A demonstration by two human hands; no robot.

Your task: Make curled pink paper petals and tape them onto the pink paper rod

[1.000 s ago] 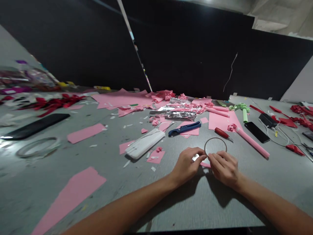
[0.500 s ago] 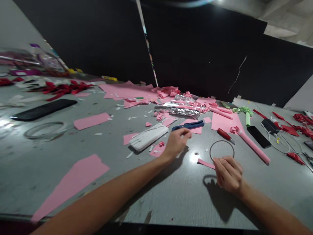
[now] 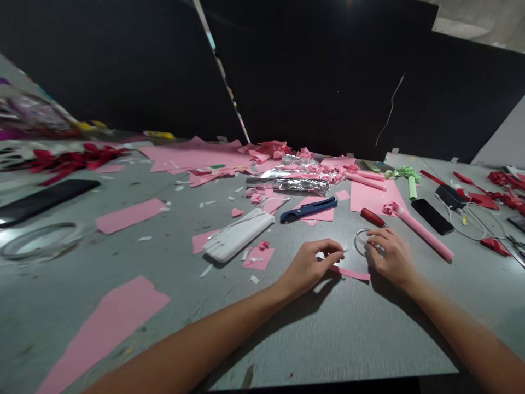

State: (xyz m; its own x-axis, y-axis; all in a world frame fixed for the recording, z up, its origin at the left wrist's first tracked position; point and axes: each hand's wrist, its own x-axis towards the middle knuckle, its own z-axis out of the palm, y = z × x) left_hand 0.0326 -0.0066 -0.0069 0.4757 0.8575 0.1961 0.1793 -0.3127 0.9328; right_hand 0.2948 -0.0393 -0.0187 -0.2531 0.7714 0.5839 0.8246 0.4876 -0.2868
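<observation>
My left hand point(image 3: 312, 265) is closed in a pinch, with a small white scrap point(image 3: 345, 250) showing at its fingertips. Just beneath those fingers, a narrow pink paper strip point(image 3: 353, 273) lies across the table. My right hand point(image 3: 389, 254) has its fingers curled on the edge of a thin ring, apparently a narrow tape roll point(image 3: 357, 241), tilted above the tabletop. Behind the ring rests a red-handled craft knife point(image 3: 372, 217). A dark blue cutter tool point(image 3: 309, 209) lies farther back, beyond my left hand.
A white power bank point(image 3: 240, 235) lies left of my hands, among pink paper scraps point(image 3: 259, 258). Crumpled foil point(image 3: 303, 186) sits toward the black wall. To the right are a pink paper tube point(image 3: 426, 234), a black phone point(image 3: 432, 216) and a cable point(image 3: 471, 232). Another tape roll point(image 3: 39, 241) is far left.
My left hand has come right and nearer, above the pink strip. My right hand has let the strip lie on the table and turned the ring. The view has shifted right.
</observation>
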